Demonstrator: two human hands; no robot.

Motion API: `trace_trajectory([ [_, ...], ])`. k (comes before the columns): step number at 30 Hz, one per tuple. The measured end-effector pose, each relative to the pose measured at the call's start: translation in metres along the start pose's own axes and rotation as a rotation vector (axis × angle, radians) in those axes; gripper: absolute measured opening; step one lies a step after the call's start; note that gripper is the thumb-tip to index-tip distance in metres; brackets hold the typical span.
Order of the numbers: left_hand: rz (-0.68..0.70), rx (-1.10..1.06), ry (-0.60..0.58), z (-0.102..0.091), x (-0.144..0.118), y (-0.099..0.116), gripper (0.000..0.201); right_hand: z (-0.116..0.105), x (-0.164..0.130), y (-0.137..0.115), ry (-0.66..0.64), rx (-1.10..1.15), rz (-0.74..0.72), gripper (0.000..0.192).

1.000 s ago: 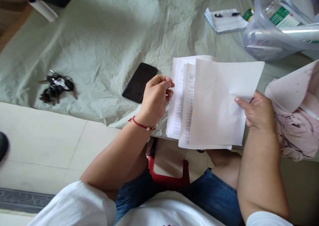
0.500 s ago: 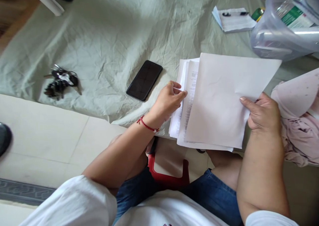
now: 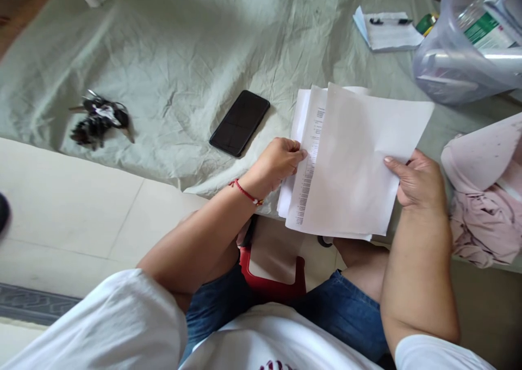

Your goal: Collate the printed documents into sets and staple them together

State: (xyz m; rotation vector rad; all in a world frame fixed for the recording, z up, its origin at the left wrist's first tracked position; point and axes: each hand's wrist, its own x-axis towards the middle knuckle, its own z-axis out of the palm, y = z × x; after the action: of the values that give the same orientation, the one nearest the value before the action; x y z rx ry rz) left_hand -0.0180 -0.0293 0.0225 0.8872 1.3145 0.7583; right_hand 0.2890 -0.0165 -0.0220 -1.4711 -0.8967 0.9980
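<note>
A loose stack of white paper sheets is held between both hands at the table's near edge. The top sheet looks blank and sits shifted to the right, so a strip of printed text shows on a sheet beneath. My left hand, with a red bracelet at the wrist, pinches the left edge of the lower sheets. My right hand grips the right edge, thumb on top and fingers hidden underneath. Left of the papers lies a black smartphone, apart from my left hand.
A bunch of keys lies far left on the green cloth. At the back right are a notepad with a pen and a translucent bin holding a bottle and papers. Pink fabric lies at the right.
My left fingers have closed on the left edge of the sheets. My right hand has moved a little left with the papers, and the top sheet's right side has come inward.
</note>
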Motion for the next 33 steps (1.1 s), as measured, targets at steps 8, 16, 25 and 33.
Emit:
trace_trajectory([
  [8,0.001,-0.063,0.046,0.003,-0.002,0.001,0.03,-0.025,0.017,0.007,0.058,-0.112,-0.02,0.046],
  [16,0.017,-0.107,0.113,0.005,-0.003,0.005,0.03,-0.034,0.022,0.0,0.155,-0.093,-0.111,0.051],
  [25,0.033,-0.097,0.112,0.007,0.0,-0.003,0.031,-0.027,0.007,-0.01,0.012,-0.102,0.099,0.056],
  [33,0.087,0.0,0.07,0.01,-0.003,-0.003,0.039,-0.017,0.003,-0.008,-0.077,-0.104,0.151,0.052],
])
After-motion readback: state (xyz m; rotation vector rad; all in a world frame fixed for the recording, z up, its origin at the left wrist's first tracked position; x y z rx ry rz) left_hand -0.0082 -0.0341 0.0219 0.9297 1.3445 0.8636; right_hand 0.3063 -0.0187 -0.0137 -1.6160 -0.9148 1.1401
